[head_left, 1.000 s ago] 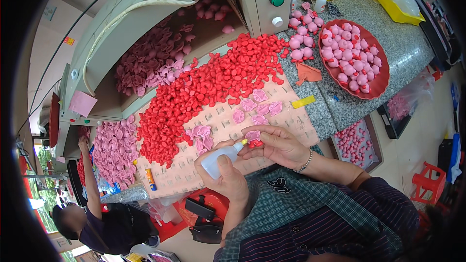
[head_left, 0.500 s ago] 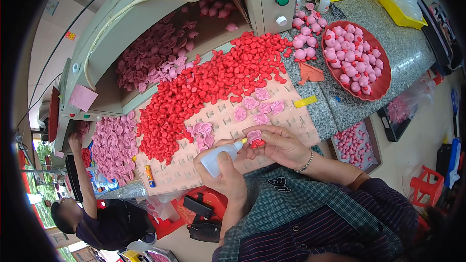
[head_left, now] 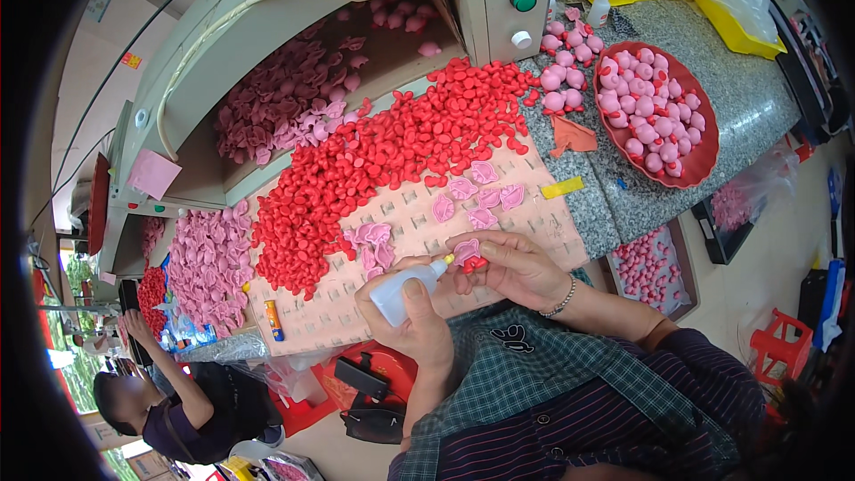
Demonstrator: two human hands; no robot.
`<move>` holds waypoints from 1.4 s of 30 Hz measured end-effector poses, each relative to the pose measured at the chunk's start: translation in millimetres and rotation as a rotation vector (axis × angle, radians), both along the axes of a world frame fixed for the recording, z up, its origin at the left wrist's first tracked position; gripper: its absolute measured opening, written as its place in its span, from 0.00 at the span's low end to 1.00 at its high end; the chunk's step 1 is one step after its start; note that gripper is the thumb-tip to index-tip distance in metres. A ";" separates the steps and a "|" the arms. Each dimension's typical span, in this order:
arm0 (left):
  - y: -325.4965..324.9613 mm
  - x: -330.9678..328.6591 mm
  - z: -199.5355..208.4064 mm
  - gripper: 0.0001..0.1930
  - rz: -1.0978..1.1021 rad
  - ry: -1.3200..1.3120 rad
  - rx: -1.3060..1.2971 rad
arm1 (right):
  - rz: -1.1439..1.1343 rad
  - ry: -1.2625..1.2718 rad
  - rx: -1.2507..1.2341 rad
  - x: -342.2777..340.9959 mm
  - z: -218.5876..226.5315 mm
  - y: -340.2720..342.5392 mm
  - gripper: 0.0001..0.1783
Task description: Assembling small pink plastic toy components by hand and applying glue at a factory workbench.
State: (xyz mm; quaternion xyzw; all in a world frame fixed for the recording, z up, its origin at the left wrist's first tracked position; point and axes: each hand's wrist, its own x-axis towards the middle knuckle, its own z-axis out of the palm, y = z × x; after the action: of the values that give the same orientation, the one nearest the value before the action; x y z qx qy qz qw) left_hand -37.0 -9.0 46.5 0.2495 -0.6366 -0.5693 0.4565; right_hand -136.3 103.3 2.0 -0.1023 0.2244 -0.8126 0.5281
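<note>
My left hand is wrapped round a translucent white squeeze bottle with a yellow tip. The bottle tilts so its tip meets or nearly meets a small pink cupped rubber piece. Between the fingertips of my right hand is that pink piece, with a red rubber piece against its lower side. Several similar pink cupped pieces lie on the beige mat beyond my hands. A small cluster of pink pieces lies just past the bottle.
A big heap of red pieces spreads along the machine's opening. Pink pieces are piled to the left. At the right stands a red bowl of pink balls. A glue stick lies at the mat's left edge. A co-worker is at far left.
My hands, the bottle and the pink piece stay almost where they were. At far left, the co-worker's raised arm has come down and bent.
</note>
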 end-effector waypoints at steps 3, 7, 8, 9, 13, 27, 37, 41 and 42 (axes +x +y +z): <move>-0.7 0.0 0.8 0.12 0.000 -0.012 -0.004 | 0.002 0.004 0.001 -0.9 -0.5 0.0 0.23; -3.6 1.8 -1.2 0.12 0.012 -0.024 0.022 | 0.020 -0.009 -0.002 -2.1 -2.1 0.2 0.24; -4.3 2.1 -1.2 0.12 0.014 -0.024 0.022 | 0.023 -0.009 -0.002 -2.3 -2.3 0.5 0.24; -5.1 2.1 -1.3 0.12 0.016 -0.028 0.028 | 0.020 -0.005 0.001 -2.8 -2.6 0.9 0.25; -4.1 -2.5 3.2 0.12 0.037 0.000 0.019 | 0.010 -0.012 0.000 -3.3 -3.6 1.0 0.25; -5.3 0.0 2.2 0.12 0.042 -0.021 0.005 | 0.037 -0.011 -0.013 -3.8 -4.8 0.6 0.26; -2.3 6.3 4.4 0.14 0.029 -0.051 -0.116 | 0.013 -0.014 -0.043 -1.7 -2.1 0.2 0.23; 1.0 6.7 5.0 0.13 0.016 -0.045 -0.161 | 0.020 0.011 -0.048 -2.2 -2.9 0.4 0.24; 1.5 6.6 5.3 0.13 0.014 -0.044 -0.171 | 0.030 0.001 -0.044 -2.5 -2.2 0.8 0.24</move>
State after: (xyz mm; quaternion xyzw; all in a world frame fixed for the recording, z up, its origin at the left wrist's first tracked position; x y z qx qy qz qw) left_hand -30.4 -7.5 51.8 0.2267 -0.6908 -0.5042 0.4660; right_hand -138.8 104.0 -0.2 -0.1175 0.2051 -0.8093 0.5378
